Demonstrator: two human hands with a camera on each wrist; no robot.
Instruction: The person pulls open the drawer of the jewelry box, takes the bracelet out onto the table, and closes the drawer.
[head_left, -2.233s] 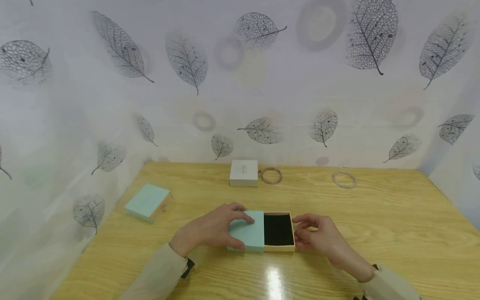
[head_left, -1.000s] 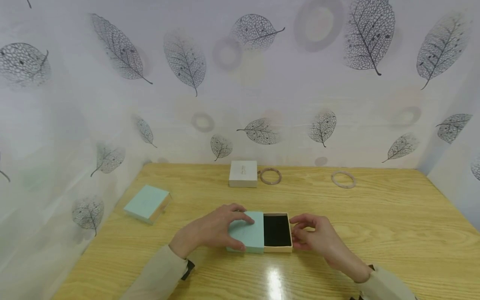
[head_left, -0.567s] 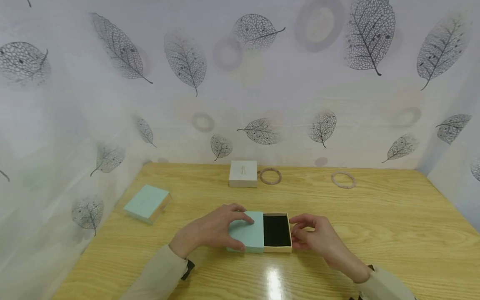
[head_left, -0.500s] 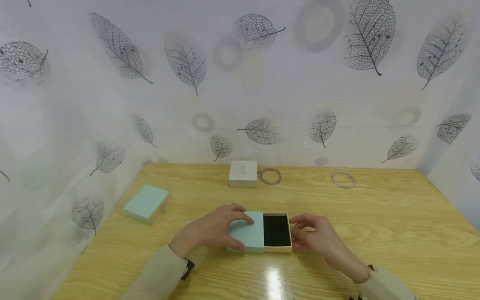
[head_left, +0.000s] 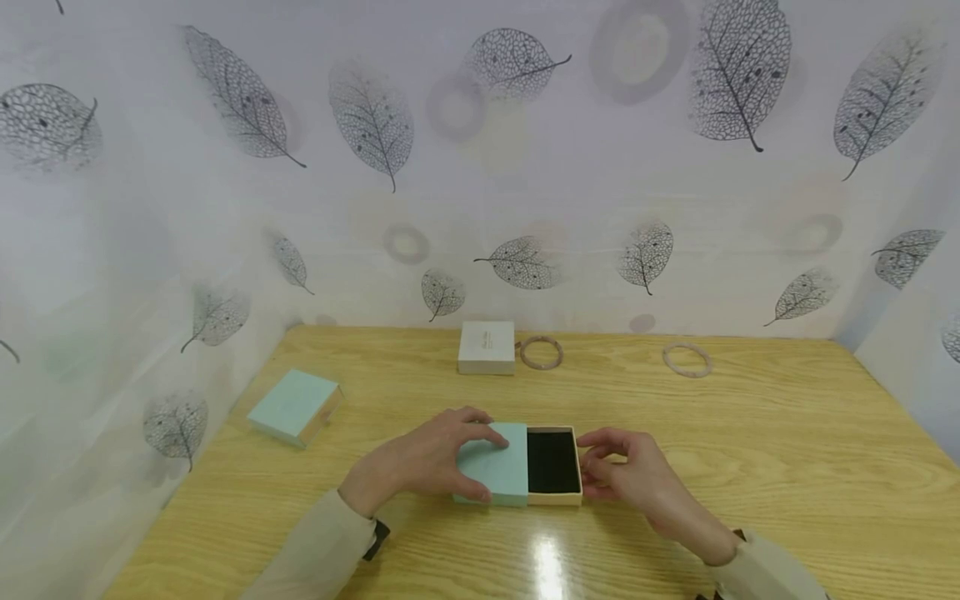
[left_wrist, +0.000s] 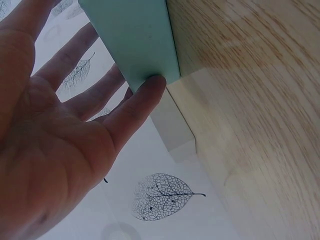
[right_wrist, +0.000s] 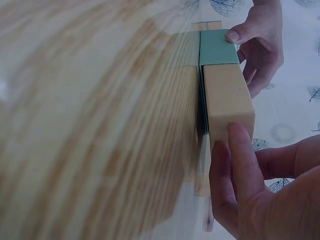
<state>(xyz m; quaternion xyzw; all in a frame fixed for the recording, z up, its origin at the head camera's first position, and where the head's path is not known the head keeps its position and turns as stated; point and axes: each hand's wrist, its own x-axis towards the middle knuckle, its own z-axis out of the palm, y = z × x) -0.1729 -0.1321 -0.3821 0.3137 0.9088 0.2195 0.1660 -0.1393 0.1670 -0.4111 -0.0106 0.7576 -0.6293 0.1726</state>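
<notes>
In the head view a mint-green drawer-style gift box lies on the table; its sleeve [head_left: 510,477] is at the left and its cream drawer [head_left: 555,499] stands partly out to the right. A black pad [head_left: 553,461] lines the drawer. My left hand [head_left: 420,457] grips the sleeve from edge to edge, thumb at the near side and fingers over the top and far side. My right hand [head_left: 645,479] rests its fingertips against the drawer's outer end. In the right wrist view these fingertips [right_wrist: 239,132] press the plain end face of the drawer.
A second mint box [head_left: 296,404] sits at the left of the wooden table [head_left: 787,467]. Farther back stand a white lettered box [head_left: 487,348], a brownish bangle [head_left: 542,367] beside it, and a pale bangle [head_left: 687,373] to the right. A leaf-print curtain [head_left: 525,208] closes the back.
The drawer has slid slightly left into the sleeve, with my right hand moving left along with it. My left hand keeps its hold on the sleeve.
</notes>
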